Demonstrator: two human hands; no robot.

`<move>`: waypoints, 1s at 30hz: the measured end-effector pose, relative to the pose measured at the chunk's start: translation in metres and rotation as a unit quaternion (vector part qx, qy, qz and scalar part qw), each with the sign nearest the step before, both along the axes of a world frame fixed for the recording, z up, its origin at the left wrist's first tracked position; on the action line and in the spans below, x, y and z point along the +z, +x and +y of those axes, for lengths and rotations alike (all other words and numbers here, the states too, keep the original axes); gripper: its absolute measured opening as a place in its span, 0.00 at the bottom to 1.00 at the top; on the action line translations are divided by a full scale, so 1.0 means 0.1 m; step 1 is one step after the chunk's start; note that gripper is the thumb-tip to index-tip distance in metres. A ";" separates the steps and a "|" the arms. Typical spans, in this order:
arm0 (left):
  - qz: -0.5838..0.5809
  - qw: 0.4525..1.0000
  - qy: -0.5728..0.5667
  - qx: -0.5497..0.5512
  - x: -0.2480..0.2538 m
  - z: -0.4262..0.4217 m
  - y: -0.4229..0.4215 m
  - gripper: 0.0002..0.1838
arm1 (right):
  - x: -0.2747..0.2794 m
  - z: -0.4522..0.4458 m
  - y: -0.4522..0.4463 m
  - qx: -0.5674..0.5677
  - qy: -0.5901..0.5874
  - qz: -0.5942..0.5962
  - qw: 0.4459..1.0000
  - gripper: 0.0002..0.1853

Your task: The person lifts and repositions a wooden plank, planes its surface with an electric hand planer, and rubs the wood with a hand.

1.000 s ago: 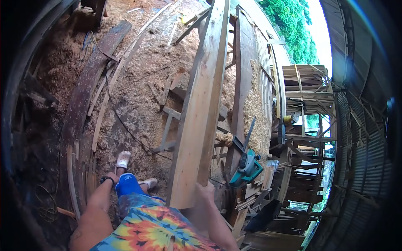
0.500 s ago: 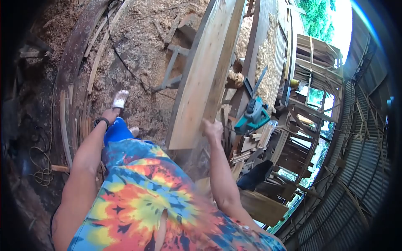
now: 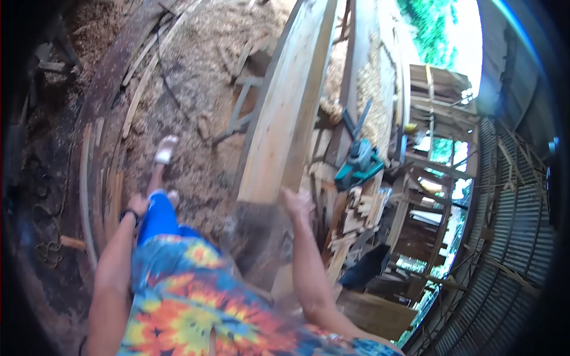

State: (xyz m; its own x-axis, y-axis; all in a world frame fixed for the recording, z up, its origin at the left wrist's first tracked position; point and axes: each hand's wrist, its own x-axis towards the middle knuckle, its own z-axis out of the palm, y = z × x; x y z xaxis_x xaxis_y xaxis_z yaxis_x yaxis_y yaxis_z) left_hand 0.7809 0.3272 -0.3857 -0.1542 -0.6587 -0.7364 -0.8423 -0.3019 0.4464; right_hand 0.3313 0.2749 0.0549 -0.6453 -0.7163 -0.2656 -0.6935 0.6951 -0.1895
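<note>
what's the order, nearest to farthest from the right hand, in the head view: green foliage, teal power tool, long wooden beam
1. Long wooden beam: its near end is right at the right hand; blur hides whether they touch.
2. Teal power tool: to the hand's right and higher in view.
3. Green foliage: outdoors, far upper right.

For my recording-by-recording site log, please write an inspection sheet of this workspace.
Surface: floor strewn with wood shavings.
Job's things: long plank, its near end towards the person.
Clutter: teal power tool right of the plank; offcuts heaped just below it in view; loose strips on the left.
Grips: right grip at the plank's near right corner, blurred, hold unclear; left grip beside blue shorts, nothing seen in it.
Cables: dark cord across the floor, ends untraceable.
Surroundings: corrugated metal, timber framing, green foliage.
</note>
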 end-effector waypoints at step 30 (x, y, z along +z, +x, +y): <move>-0.103 0.963 0.206 0.136 1.11 0.47 0.09 0.45 | -0.19 0.03 0.08 -0.057 -0.047 0.081 0.994 0.24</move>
State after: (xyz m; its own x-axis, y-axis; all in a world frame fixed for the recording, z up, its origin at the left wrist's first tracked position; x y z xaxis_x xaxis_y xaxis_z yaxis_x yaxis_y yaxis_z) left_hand 0.7897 0.3741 -0.2747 0.1607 -0.2987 -0.9407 -0.7644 -0.6406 0.0729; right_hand 0.3389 0.2781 0.0355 -0.7526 -0.6528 -0.0864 -0.6381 0.7554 -0.1492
